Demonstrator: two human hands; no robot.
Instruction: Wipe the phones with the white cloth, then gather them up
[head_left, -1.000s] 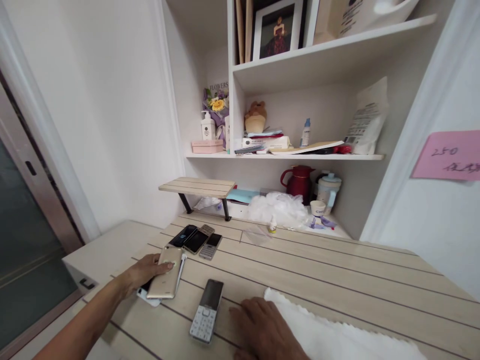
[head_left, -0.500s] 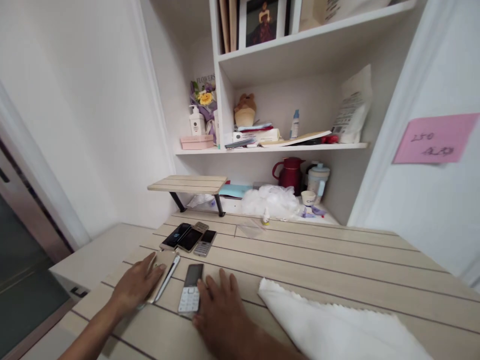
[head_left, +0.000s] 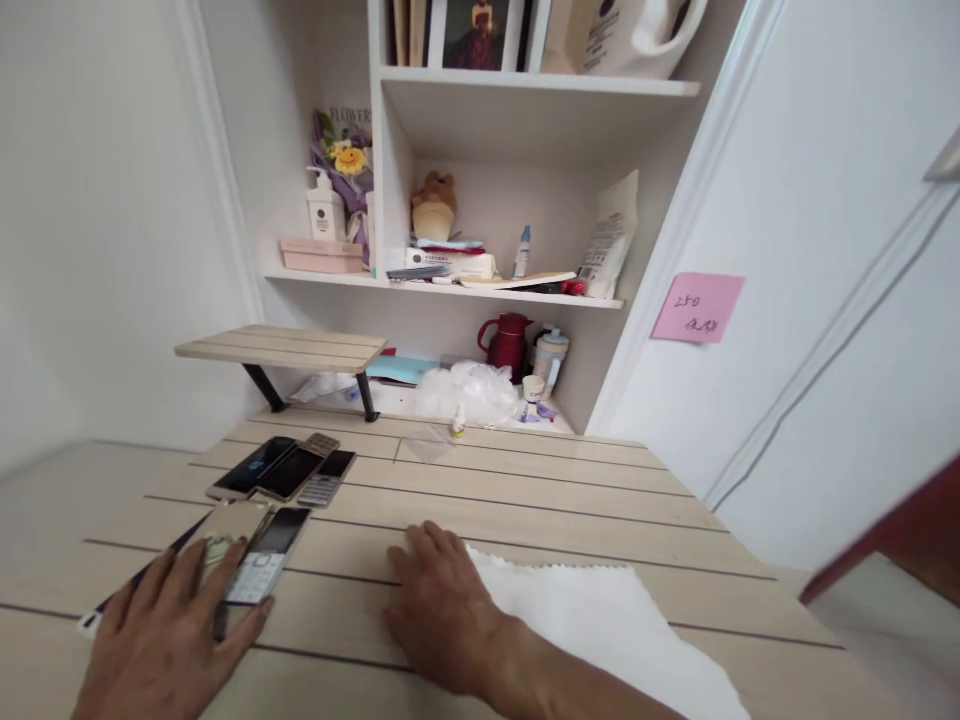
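Observation:
My left hand (head_left: 176, 625) lies with its fingers spread over a beige flat object (head_left: 238, 517), perhaps a phone cover, and against the white keypad phone (head_left: 264, 560). A dark edge shows beneath the beige object. Just behind lie a black-screen phone (head_left: 253, 466), a gold-edged phone (head_left: 291, 472) with a keypad, and a smaller keypad phone (head_left: 327, 480). My right hand (head_left: 442, 610) rests palm down on the table, fingers slightly bent and nothing visible in them. It sits against the left edge of a white cloth (head_left: 577, 610) with a zigzag border.
A small white bottle (head_left: 459, 418) and a clear plastic bag (head_left: 427, 444) lie at the back of the table (head_left: 525, 490). A low wooden riser (head_left: 281, 346) stands back left. Behind are a crumpled plastic bag (head_left: 469, 392), a red jug (head_left: 507, 345) and a cup (head_left: 533, 388).
The white keypad phone has moved left, beside the beige object. My right hand has come away from it, toward the cloth. My left hand now spreads across both objects; the view has turned right.

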